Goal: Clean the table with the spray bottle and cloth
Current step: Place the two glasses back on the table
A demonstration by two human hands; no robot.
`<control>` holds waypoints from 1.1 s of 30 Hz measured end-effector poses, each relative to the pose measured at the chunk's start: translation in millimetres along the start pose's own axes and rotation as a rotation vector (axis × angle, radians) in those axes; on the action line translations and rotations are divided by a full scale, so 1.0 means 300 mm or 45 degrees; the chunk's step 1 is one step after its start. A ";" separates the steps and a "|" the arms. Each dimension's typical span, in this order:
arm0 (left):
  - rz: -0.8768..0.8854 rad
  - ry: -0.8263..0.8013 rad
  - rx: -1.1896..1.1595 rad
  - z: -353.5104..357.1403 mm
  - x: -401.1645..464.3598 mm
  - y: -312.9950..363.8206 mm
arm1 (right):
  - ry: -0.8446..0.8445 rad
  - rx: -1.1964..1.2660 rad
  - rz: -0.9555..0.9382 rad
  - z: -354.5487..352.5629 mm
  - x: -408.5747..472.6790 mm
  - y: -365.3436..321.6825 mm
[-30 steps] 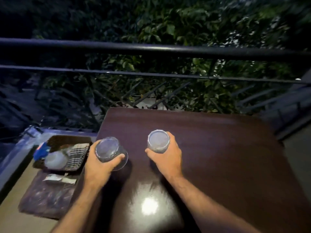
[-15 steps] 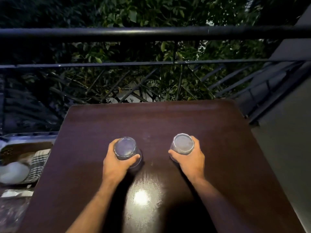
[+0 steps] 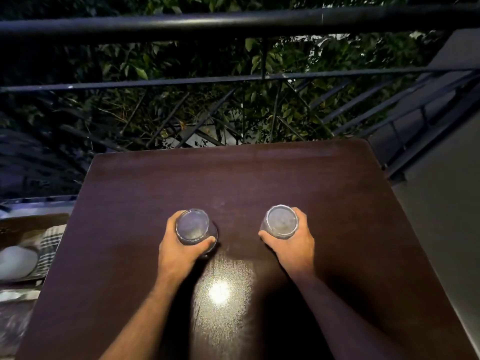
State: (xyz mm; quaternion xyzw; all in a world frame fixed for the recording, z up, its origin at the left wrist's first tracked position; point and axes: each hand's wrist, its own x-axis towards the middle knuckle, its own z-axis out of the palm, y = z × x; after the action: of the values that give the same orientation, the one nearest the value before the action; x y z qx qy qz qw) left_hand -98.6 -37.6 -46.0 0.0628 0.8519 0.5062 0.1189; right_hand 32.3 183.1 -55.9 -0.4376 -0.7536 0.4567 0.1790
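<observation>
Left hand (image 3: 181,249): fingers and thumb curled round the left glass (image 3: 193,227), thumb across its near side
Right hand (image 3: 292,245): fingers wrapped round the right glass (image 3: 281,221), thumb on its inner side
Glasses: both mid-tabletop, well apart, seemingly upside down; likely hard, slick and breakable, best gripped round the wall
Table (image 3: 324,193): dark glossy top, far edge by the railing (image 3: 233,24)
Cloth (image 3: 48,246): likely the checked fabric beyond the tabletop's left edge, far from either hand
Spray bottle: cannot be made out
</observation>
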 end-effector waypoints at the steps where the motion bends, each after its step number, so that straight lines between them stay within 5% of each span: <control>1: -0.002 -0.003 0.000 -0.002 0.001 -0.007 | -0.002 0.001 0.002 0.001 0.002 0.002; 19: -0.023 -0.149 -0.081 -0.030 0.018 -0.014 | -0.054 0.024 -0.018 -0.038 -0.016 0.013; 28: 0.028 -0.127 -0.115 -0.195 -0.018 0.038 | 0.557 -0.042 -0.443 -0.053 -0.032 -0.269; 33: 0.024 -0.043 -0.058 -0.364 -0.030 -0.025 | 0.421 -0.148 -0.711 0.120 -0.099 -0.459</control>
State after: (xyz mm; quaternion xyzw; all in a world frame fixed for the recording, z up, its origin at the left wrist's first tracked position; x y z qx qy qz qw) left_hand -119.0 -135.9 -1.1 0.0766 0.8375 0.5252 0.1301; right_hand -43.8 112.1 45.6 -0.2918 -0.8299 0.2690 0.3920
